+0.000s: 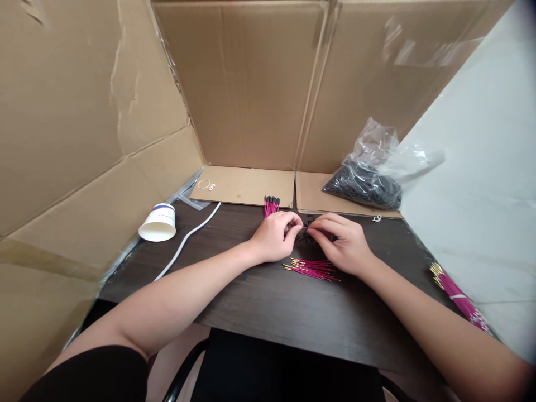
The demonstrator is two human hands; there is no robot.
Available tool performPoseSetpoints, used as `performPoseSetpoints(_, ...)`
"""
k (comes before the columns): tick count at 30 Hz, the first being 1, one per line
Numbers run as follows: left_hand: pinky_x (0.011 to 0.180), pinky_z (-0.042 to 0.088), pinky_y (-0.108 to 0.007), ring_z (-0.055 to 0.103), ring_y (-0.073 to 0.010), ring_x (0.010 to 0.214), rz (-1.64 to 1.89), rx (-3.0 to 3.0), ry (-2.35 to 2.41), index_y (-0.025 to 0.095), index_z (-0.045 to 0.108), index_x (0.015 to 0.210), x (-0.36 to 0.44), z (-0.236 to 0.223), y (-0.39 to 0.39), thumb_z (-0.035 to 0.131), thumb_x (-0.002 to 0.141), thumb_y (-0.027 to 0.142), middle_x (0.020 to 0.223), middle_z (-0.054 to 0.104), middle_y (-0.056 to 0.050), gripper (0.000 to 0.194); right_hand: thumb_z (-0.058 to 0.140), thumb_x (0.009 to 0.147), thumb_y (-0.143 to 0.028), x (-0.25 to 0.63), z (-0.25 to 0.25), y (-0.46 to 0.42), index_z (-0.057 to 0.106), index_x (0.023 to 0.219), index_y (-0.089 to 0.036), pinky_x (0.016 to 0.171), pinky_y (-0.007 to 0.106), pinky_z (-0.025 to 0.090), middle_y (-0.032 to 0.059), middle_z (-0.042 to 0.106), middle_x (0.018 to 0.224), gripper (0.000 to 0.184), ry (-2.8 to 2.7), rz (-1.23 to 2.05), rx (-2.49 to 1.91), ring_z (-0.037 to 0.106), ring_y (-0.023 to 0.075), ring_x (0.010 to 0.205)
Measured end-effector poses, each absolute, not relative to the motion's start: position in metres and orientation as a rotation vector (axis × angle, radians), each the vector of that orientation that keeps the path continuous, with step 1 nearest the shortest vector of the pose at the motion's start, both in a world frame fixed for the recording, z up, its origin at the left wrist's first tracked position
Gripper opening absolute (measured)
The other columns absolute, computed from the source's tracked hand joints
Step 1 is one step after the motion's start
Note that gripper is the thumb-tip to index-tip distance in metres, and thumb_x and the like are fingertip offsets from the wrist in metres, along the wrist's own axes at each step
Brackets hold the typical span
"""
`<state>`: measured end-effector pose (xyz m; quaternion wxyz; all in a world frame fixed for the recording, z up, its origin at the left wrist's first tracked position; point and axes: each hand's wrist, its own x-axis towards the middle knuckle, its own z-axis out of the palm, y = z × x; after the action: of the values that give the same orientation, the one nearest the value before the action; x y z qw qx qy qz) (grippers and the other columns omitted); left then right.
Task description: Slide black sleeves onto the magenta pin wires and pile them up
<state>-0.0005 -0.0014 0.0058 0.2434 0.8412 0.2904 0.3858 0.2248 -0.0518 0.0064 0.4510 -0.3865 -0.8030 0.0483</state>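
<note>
My left hand [277, 235] and my right hand [342, 241] meet over the dark table, each with thumb and fingers pinched together. Between their fingertips runs a short stretch of thin red wire [306, 227]; its ends are hidden in my fingers. Just below lies a loose pile of magenta wires with gold-coloured metal tips [312, 268], the tips pointing left. Behind my left hand is a bunch of magenta wires with black ends [272, 205], partly covered by that hand. Several small black pieces [307, 219] lie on the table behind my fingertips.
A clear plastic bag of small black pieces [364, 184] rests at the back right. A paper cup [158, 223] lies tipped at the left, beside a white cable [187, 237]. At the right edge is a tied magenta wire bundle [459, 298]. Cardboard walls [251, 84] rise behind.
</note>
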Motion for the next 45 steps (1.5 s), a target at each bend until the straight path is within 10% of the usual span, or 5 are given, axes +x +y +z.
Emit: performPoseSetpoints(45,0.082,0.053,-0.035,0.061,-0.0161,0.081,1.025,2.349,0.794,0.017,0.068,0.098,-0.0001,0.0093,-0.0036,0.059,0.103,0.026,0.091,0.073,-0.006,0.013,0.062,0.11,-0.029,0.2235,0.0048,-0.0526,0.072,0.094,-0.02,0.073,0.037,0.051,0.0061,0.071,0.088,0.02,-1.989,0.362,-1.072,0.064,0.0188,0.077)
